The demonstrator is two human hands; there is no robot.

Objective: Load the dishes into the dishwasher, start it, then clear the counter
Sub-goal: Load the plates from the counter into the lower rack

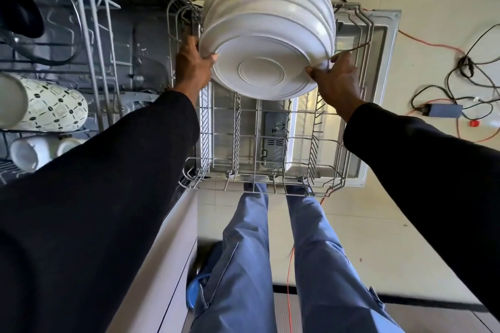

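Note:
Several white plates [267,35] stand on edge, one behind the other, at the far end of the pulled-out lower dishwasher rack [335,170]. My left hand [193,65] grips the left rim of the nearest plate. My right hand [336,76] pinches that plate's right rim with thumb and fingers. The near part of the rack holds nothing, and the open dishwasher door [378,105] shows beneath it.
At left, the upper rack [94,43] carries a patterned mug [51,105], white cups [29,153] and a dark bowl [21,16]. Cables [470,62] and a power brick [443,110] lie on the floor to the right. My legs stand just before the rack.

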